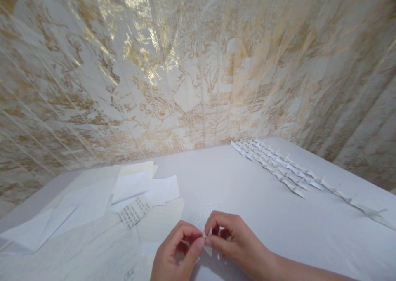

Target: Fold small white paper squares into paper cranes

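Poking between pinched fingers (pixel 195 250): white paper (pixel 208 249)

Hands (pixel 236 234) pinch small paper piece (pixel 208 248); folded-paper rows (pixel 286 167) at right, loose sheets (pixel 88 202) left.

The head-worn view looks forward and down across the table (pixel 204 178) to the patterned curtain (pixel 192 87), left hand (pixel 177 250) and right hand (pixel 236 239) close in front.

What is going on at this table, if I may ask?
A person's left hand and right hand pinch a small paper piece between their fingertips, above the table. Rows of folded pieces stand on the right, and loose sheets lie overlapping on the left.
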{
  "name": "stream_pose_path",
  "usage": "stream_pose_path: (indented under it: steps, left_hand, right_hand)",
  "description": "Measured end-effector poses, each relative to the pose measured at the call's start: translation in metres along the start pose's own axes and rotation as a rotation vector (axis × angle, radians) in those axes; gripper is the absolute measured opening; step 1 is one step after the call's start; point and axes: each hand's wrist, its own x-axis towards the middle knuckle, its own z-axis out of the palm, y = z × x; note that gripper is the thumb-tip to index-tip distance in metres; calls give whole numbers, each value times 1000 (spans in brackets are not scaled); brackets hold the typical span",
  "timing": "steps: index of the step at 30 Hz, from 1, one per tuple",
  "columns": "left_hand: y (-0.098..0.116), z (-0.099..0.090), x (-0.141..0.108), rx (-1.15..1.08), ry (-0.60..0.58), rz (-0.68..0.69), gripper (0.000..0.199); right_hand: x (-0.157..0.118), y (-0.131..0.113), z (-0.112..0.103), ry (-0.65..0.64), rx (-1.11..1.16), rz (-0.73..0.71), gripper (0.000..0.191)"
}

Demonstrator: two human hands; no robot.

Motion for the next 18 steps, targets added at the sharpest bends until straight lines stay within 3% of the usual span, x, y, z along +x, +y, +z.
stream_pose_path:
  steps: [5,18]
  left_hand:
    - [8,-1,0,81,21,36,38]
    - [6,6,-5,-74,81,96,34]
  right_hand:
    - [0,0,0,-2,20,-9,21]
    - [1,-4,3,27,157,-57,45]
